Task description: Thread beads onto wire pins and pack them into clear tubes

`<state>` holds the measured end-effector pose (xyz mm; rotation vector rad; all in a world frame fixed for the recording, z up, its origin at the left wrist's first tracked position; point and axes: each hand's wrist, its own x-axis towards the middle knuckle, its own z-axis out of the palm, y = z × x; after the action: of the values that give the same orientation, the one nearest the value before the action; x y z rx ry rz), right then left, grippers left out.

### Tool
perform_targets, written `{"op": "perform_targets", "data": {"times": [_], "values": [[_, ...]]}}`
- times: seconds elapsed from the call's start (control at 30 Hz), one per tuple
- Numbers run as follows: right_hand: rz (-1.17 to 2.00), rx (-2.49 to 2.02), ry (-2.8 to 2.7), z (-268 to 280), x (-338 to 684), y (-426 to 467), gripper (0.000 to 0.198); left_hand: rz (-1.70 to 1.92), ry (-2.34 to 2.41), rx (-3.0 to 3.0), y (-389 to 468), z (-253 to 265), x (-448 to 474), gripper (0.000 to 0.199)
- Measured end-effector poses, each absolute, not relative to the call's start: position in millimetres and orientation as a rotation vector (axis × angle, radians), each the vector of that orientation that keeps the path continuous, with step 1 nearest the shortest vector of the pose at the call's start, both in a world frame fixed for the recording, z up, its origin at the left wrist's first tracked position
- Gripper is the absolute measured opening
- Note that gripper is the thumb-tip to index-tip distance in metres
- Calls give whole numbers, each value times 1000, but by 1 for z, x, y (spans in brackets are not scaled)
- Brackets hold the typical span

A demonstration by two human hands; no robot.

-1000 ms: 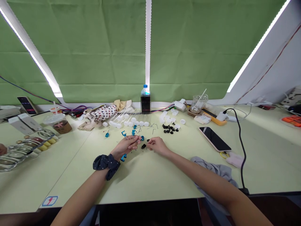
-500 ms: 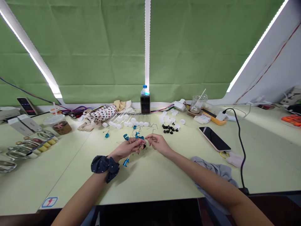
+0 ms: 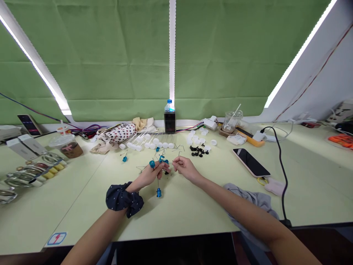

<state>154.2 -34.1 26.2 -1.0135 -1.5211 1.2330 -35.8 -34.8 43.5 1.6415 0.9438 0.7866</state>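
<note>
My left hand [image 3: 149,176], with a dark dotted scrunchie [image 3: 123,199] round the wrist, grips a thin metal rod bearing shiny blue fittings. One blue fitting [image 3: 159,192] hangs below the fingers, while another [image 3: 152,164] sticks up above them. Just to the right, my right hand [image 3: 186,170] has thumb and forefinger pinched together; anything between them is too small to make out. Its fingertips are close to the left fingertips but apart from them. Beyond the hands lie more blue fittings [image 3: 163,159] and thin metal pieces [image 3: 179,148], partly hidden by the left hand.
Several white round caps [image 3: 165,145] and small black parts [image 3: 199,150] lie beyond the hands. A bottle [image 3: 170,119] stands at the back. To the right are a phone [image 3: 251,162], a black cable [image 3: 281,162] and a grey cloth [image 3: 249,200]; drink cups [image 3: 71,147] stand left.
My left hand has turned, so the lower blue fitting has swung to the right and the upper one has shifted right too. My right hand has barely moved.
</note>
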Motion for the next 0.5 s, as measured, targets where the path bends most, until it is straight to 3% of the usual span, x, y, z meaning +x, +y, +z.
{"op": "perform_targets", "data": {"times": [0.27, 0.5], "values": [[1355, -948, -1496, 26, 155, -35, 38, 767, 859, 1478, -37, 48, -36, 30], [1438, -781, -1469, 28, 153, -38, 35, 673, 599, 1129, -32, 51, -47, 37]]}}
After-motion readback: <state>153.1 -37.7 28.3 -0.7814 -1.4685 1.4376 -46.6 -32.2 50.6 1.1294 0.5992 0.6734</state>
